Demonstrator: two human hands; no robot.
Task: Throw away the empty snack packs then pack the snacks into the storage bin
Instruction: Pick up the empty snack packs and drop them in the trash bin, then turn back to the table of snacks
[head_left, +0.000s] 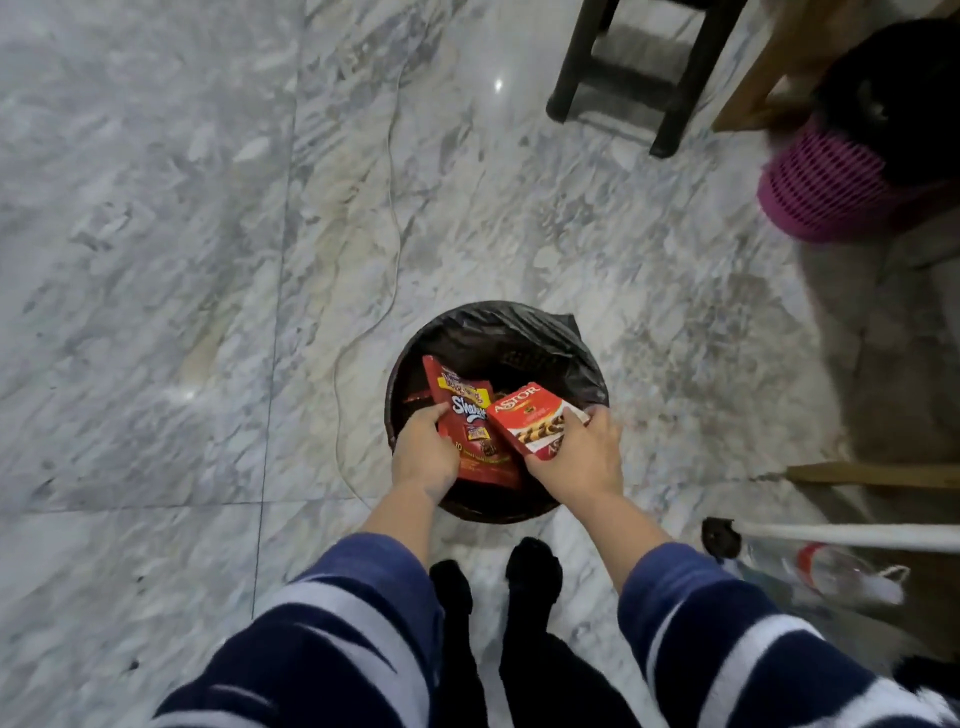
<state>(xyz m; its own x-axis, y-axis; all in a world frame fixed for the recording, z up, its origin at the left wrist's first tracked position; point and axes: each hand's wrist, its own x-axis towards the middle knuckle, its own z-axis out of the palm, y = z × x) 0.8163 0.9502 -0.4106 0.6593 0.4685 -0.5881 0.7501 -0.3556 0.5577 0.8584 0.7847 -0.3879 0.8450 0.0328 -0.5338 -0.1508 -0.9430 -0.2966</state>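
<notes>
A round dark trash bin (582, 374) lined with a black bag stands on the marble floor right in front of my feet. My left hand (422, 457) grips a red snack pouch (470, 415) by its left edge, over the bin's mouth. My right hand (582, 457) holds a red and white Astor wafer box (535, 418) beside the pouch, also over the bin. Both packs overlap at the middle. The inside of the bin is mostly dark; a bit of another red wrapper shows at its left.
A thin white cable (392, 218) runs across the floor left of the bin. A dark stool (670, 104) stands at the back right, with a pink basket (815, 192) further right. A plastic bottle (826, 569) and a white pole (852, 535) lie at my right.
</notes>
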